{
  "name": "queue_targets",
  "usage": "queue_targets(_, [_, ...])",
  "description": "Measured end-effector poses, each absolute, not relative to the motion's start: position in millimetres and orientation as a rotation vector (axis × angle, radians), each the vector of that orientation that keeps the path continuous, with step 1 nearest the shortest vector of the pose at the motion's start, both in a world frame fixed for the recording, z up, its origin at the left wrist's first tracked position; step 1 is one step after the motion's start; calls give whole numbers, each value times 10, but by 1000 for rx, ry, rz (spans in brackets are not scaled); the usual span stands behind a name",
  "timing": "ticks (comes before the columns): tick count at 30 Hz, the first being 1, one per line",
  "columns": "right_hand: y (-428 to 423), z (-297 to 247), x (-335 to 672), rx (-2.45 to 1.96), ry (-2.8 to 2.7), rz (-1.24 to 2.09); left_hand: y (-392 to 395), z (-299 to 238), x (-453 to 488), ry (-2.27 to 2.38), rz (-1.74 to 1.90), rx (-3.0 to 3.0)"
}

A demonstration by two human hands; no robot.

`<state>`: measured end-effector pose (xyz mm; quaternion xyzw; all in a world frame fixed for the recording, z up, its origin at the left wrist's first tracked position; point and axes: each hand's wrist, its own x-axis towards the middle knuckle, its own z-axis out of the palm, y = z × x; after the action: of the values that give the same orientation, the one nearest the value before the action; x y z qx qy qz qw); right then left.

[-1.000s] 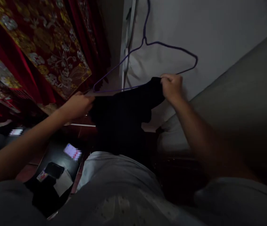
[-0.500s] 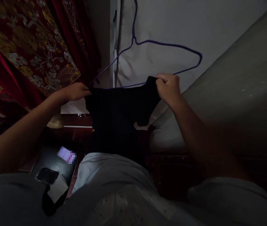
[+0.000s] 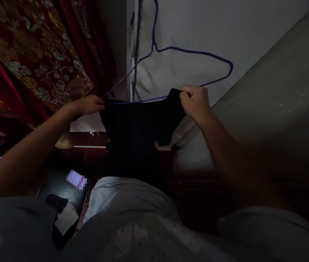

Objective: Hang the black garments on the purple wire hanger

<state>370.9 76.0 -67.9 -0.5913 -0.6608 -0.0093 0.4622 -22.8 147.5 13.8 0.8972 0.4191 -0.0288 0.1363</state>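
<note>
A black shirt, very dark in this light, is stretched between my two hands, with a sleeve-like flap hanging at its right side. My left hand pinches its upper left corner, close to the left end of a purple hanger. My right hand is closed around the bunched cloth at the upper right, close to the hanger's lower bar. The hanger hangs upright, its bar crossing the shirt's top edge. On the left that bar lies in front of the cloth.
A red curtain with gold and silver patterns hangs at left. Behind the hanger stands a pale wall; a large grey-covered bulk fills the right. A lit phone and a dark phone-like object lie on a black surface lower left.
At the left, the hanger's lower bar now shows in front of the shirt's top edge, where cloth covered it before. Both hands keep their grip and have hardly moved.
</note>
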Motion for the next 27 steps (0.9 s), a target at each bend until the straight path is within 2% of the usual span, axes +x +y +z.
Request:
queue_targets(5, [739, -717, 3616, -1447, -1650, 86, 1337, 436, -244, 1003, 269, 2827])
queue_targets(8, [725, -781, 3469, -1422, -1649, 142, 1180, 530, -20, 1072, 480, 2793])
queue_targets(12, [609, -822, 3310, -1355, -1694, 238, 1080, 617, 304, 1276, 493, 2718])
queue_targets(14, [504, -795, 3313, -1304, -1687, 168, 1105, 646, 376, 1263, 464, 2736])
queue_targets(19, [312, -617, 3579, -1140, -1312, -322, 1202, 646, 357, 1308, 328, 2723])
queue_targets(27, [175, -421, 3667, -1056, -1267, -303, 1183, 608, 293, 1269, 529, 2821])
